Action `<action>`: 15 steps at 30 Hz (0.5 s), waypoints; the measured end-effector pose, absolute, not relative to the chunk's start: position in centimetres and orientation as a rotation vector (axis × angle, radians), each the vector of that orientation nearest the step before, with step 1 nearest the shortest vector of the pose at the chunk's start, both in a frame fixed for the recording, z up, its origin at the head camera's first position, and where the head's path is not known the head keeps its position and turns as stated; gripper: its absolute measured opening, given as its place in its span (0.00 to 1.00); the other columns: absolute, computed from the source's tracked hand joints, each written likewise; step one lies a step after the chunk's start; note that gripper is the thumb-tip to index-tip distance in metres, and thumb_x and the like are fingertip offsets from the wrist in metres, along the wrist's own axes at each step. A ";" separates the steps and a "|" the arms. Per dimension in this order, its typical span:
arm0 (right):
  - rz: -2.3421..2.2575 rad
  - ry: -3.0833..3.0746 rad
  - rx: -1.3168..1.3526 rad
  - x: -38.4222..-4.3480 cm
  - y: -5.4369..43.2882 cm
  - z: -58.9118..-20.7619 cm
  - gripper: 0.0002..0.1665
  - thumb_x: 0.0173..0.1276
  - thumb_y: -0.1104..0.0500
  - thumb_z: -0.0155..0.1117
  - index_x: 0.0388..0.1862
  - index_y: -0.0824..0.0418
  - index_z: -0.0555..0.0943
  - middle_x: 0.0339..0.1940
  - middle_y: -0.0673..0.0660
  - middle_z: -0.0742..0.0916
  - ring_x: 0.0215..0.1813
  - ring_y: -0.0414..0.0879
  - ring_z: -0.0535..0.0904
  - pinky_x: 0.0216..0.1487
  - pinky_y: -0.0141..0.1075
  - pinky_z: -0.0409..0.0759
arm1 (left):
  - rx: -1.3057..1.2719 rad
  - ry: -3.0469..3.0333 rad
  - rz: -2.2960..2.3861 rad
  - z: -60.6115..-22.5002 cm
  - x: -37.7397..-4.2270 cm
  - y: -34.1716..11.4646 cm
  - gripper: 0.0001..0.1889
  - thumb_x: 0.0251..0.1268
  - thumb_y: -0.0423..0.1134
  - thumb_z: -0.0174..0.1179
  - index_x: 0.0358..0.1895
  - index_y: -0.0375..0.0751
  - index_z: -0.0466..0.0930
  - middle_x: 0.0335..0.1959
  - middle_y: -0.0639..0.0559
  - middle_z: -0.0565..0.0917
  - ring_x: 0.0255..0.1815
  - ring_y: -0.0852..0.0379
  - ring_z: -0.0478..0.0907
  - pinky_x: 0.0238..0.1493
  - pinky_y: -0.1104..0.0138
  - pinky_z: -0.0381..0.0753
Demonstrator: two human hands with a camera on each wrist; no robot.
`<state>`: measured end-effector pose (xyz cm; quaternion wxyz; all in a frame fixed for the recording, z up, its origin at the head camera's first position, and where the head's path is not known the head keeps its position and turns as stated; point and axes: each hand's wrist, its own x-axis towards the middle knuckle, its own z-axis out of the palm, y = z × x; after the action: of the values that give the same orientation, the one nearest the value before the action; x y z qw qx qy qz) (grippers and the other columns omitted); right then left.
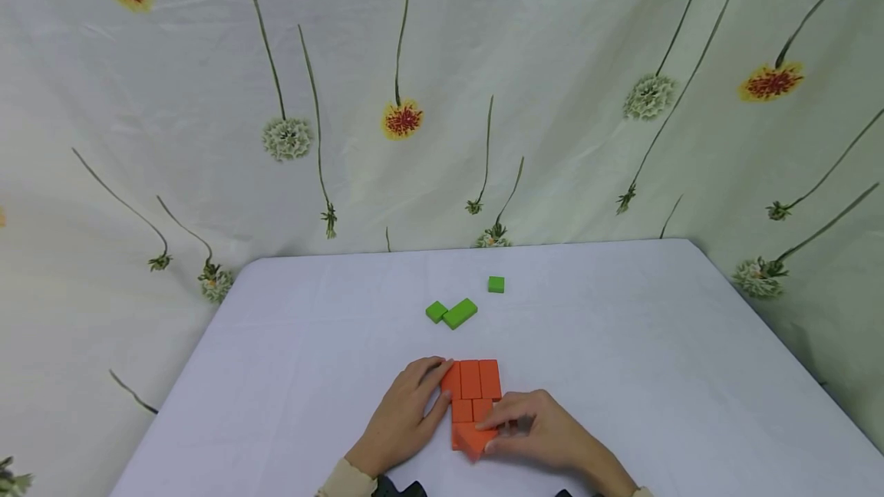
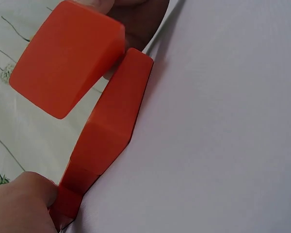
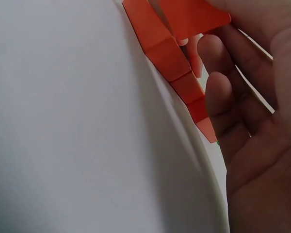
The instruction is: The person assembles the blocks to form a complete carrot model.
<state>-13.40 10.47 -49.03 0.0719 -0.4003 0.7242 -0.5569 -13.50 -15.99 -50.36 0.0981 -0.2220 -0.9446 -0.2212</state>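
Note:
Several flat orange blocks [image 1: 471, 379] lie packed together on the white table: three upright rectangles at the far end, smaller squares [image 1: 462, 410] below them, and a wider piece nearest me. My right hand [image 1: 539, 432] pinches another orange block [image 1: 475, 442] between thumb and fingers. That block is tilted above the nearest piece, partly hiding it; in the left wrist view the held block [image 2: 68, 58] is raised off the row. Along the left side of the group, my left hand [image 1: 406, 414] rests with extended fingers, touching the upper left block.
Beyond the orange group lie a green rectangular block [image 1: 460, 314] and a small green cube [image 1: 437, 311] beside it. Another green cube [image 1: 496, 284] sits farther back. A floral curtain [image 1: 442, 175] hangs behind the white-covered table [image 1: 656, 374].

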 end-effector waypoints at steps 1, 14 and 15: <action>-1.667 2.167 -1.207 -13.4 10.4 -49.1 0.12 0.65 0.57 0.77 0.47 0.56 0.91 0.34 0.51 0.89 0.34 0.40 0.77 0.34 0.27 0.79 | -0.656 -2.796 -0.652 -50.4 -13.5 -16.0 0.26 0.80 0.52 0.54 0.75 0.49 0.72 0.69 0.54 0.74 0.71 0.55 0.71 0.72 0.54 0.75; -1.544 2.167 -1.224 -13.3 10.2 -49.3 0.10 0.66 0.53 0.77 0.45 0.50 0.91 0.29 0.45 0.85 0.33 0.31 0.73 0.30 0.21 0.73 | -0.659 -2.794 -0.647 -50.6 -13.5 -16.0 0.26 0.80 0.52 0.53 0.75 0.48 0.72 0.69 0.53 0.74 0.71 0.55 0.71 0.72 0.54 0.75; -1.538 2.169 -1.218 -13.3 10.1 -49.3 0.10 0.66 0.53 0.77 0.45 0.50 0.91 0.29 0.45 0.85 0.33 0.30 0.73 0.30 0.21 0.73 | -0.658 -2.797 -0.647 -50.6 -13.5 -16.0 0.26 0.80 0.52 0.53 0.75 0.48 0.71 0.70 0.54 0.74 0.71 0.55 0.70 0.72 0.54 0.75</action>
<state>-13.34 10.15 -49.33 0.1082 -0.4140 0.7374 -0.5226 -13.53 -15.99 -50.59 0.0979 -0.2222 -0.9451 -0.2188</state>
